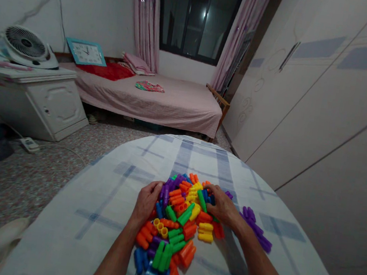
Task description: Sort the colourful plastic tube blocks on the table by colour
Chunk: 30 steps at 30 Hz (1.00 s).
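Touching heap's left edge: left hand, can't tell if grip is clamped. Heaped on desk: coloured plastic pieces, likely light, stiff, slick; best pinched around tube sides. Right hand around blue pieces, clamping unclear.

The toy pieces were smooth plastic with a slight gloss. The tablecloth looked smooth and mostly matt. The bedsheet was matt cloth, the curtains cloth, the bed end wood. The window was shiny glass, the fan smooth plastic, the wardrobe smooth and faintly shiny.
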Tool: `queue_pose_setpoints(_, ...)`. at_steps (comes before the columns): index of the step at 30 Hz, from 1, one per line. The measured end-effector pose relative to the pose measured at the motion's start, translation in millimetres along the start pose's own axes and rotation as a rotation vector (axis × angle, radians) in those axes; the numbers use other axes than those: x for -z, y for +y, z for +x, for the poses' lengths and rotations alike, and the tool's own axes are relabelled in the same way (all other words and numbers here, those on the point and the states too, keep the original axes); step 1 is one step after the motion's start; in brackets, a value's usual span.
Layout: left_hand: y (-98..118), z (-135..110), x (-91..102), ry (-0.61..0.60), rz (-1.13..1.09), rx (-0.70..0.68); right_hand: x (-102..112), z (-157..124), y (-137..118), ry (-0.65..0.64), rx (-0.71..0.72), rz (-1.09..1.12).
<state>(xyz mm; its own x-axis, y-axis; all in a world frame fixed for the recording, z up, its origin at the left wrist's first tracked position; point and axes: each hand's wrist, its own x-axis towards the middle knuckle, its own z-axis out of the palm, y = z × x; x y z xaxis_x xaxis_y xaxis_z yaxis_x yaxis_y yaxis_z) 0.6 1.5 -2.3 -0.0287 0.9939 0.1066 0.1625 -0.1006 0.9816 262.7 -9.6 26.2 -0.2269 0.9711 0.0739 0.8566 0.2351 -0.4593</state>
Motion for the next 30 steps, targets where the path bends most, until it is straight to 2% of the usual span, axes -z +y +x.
queue_pose_setpoints(5,-0.9,0.7,0.0,0.0,0.017,-0.003,-1.4,-10.0,-8.3,0.109,-0.107,0.043)
queue_pose_setpoints(11,-0.7,1.1,-0.3,0.005,-0.004,-0.013,15.6,-1.6,-16.5,0.24,-0.265,0.078)
queue_pose_setpoints(13,-1.5,1.2,-0.6,0.01,-0.003,-0.013,21.5,4.7,-15.8,0.197,-0.292,0.144)
queue_pose_setpoints(15,-2.3,1.1,-0.8,0.013,-0.001,-0.009,24.7,10.3,-14.3,0.103,-0.307,0.255)
queue_pose_setpoints(19,-3.7,0.6,-1.3,0.008,-0.008,-0.004,22.9,17.7,-12.5,-0.044,-0.371,0.513)
queue_pose_setpoints(23,-2.9,0.3,-1.2,0.009,-0.011,0.001,17.9,20.0,-14.6,-0.021,-0.436,0.648)
queue_pose_setpoints(25,-1.7,0.2,-1.0,0.007,-0.012,0.002,17.5,17.3,-18.3,0.004,-0.396,0.612)
queue_pose_setpoints(30,0.4,0.0,-0.9,0.001,-0.015,0.009,21.1,-2.8,-35.2,-0.055,-0.103,0.389)
